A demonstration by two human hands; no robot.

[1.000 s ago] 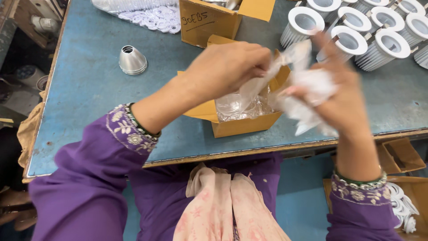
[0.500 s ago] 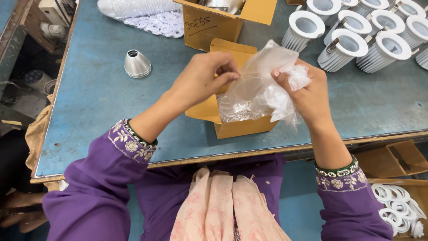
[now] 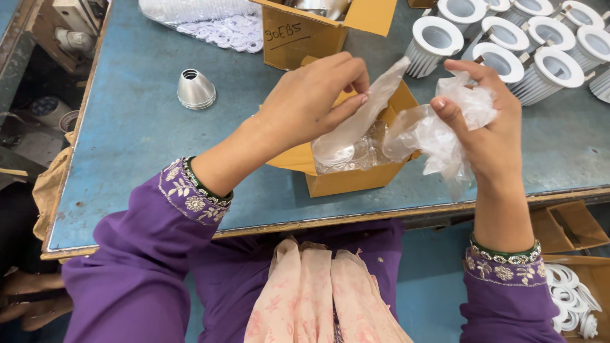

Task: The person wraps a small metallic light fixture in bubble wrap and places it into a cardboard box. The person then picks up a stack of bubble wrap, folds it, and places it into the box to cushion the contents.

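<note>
While the clear plastic bag hangs stretched above the small open cardboard box, I see my left hand pinching its upper edge and my right hand closed around its crumpled end. Near the box, a silver cone reflector stands on the blue surface, with white ribbed lamp housings grouped at the far right.

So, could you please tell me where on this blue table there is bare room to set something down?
The widest bare patch of the blue table lies between the metal cone and the near edge, left of the small open carton. Another lies right of that carton, below the white ribbed fixtures. The far edge is crowded with fixtures and the larger carton.
</note>
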